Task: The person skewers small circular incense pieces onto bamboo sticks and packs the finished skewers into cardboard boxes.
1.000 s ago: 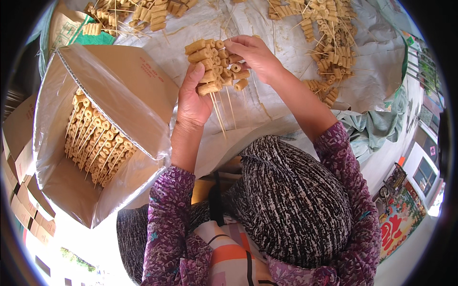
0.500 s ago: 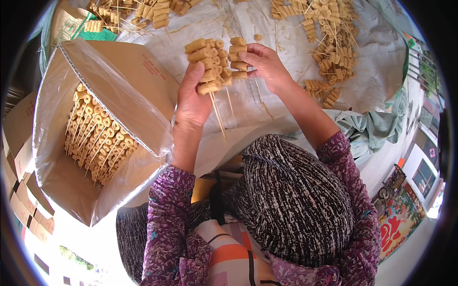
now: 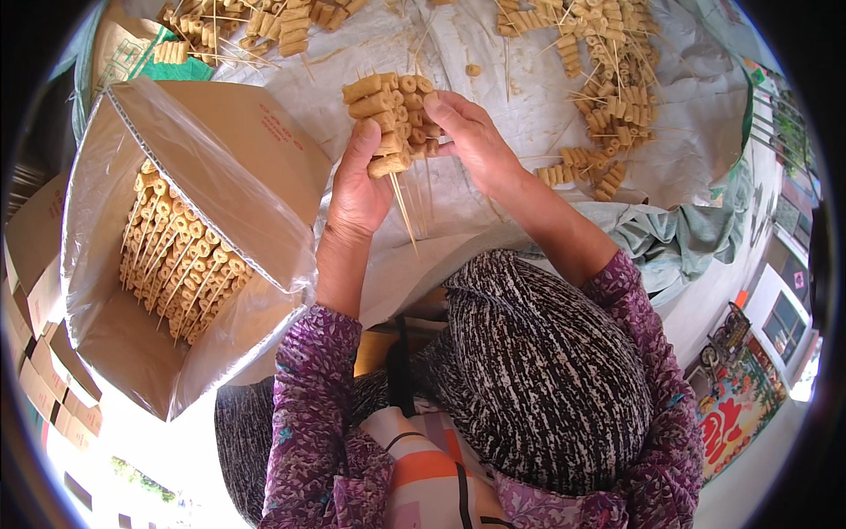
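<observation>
A bundle of food skewers [image 3: 385, 119] rests upright in my left hand [image 3: 359, 187], whose thumb lies along its near side. Each skewer carries short, hollow, golden-brown rolls, and the bare sticks point down toward me. My right hand [image 3: 476, 137] is closed with thumb and fingers on a skewer at the bundle's right side, pressed up against the others. The fingers behind the bundle are partly hidden. To the left stands an open cardboard box [image 3: 238, 115] with a clear plastic liner, holding tightly packed rows of skewers [image 3: 181, 256].
A pale sheet [image 3: 493, 53] spreads ahead, with a long heap of loose skewers [image 3: 617, 88] at right and more skewers [image 3: 286, 26] at far left. One single roll [image 3: 473, 70] lies apart. Stacked cartons [image 3: 48, 379] stand beyond the box. Bunched grey-green cloth [image 3: 696, 242] lies at right.
My right hand has moved left, bringing its skewer from beside the bundle up against it. My left hand has stayed nearly still.
</observation>
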A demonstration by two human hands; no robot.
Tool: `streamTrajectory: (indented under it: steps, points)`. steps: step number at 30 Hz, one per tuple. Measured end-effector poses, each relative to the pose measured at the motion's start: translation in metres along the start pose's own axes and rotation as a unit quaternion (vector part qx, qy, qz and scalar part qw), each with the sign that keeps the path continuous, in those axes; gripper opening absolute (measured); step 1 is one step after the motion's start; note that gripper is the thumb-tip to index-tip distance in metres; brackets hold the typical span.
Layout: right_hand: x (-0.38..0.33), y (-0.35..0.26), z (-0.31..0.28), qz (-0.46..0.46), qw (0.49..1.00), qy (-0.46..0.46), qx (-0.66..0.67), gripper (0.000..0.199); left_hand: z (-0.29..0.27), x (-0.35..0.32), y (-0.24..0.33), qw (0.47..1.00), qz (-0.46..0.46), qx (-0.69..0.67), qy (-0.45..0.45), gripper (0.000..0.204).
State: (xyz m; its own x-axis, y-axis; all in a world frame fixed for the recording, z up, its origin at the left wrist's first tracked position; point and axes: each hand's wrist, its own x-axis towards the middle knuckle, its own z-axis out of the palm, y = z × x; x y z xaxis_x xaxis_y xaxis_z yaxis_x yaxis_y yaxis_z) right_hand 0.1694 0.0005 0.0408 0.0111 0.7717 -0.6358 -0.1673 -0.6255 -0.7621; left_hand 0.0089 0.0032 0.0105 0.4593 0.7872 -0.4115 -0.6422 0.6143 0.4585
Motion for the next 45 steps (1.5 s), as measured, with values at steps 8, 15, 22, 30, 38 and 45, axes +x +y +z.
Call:
streamTrajectory:
  steps: [8,15,22,30,38,45]
  points:
    - [0.001,0.005,0.019,-0.108,0.992,0.018,0.056,0.052,0.02,-0.004,-0.01,0.994,0.01,0.113,-0.01,0.07]
    - [-0.007,0.003,0.04,-0.115,0.984,-0.003,0.139,0.071,0.035,-0.009,-0.008,0.991,0.074,0.104,0.042,0.061]
    - [-0.016,0.001,0.036,-0.259,0.958,-0.019,-0.12,0.087,0.035,-0.004,-0.007,0.992,0.086,0.088,0.01,0.056]
    - [-0.031,-0.035,0.054,-0.292,0.956,0.012,-0.024,0.067,0.073,-0.028,0.034,0.981,0.147,0.116,-0.041,0.073]
    - [-0.049,-0.088,0.046,-0.273,0.937,-0.095,0.199,0.067,0.123,-0.114,0.082,0.707,0.344,0.613,-0.078,0.095]
    - [-0.073,-0.175,0.123,-0.551,0.797,-0.147,-0.198,0.07,0.032,-0.246,0.189,0.396,0.425,0.799,-0.154,0.045]
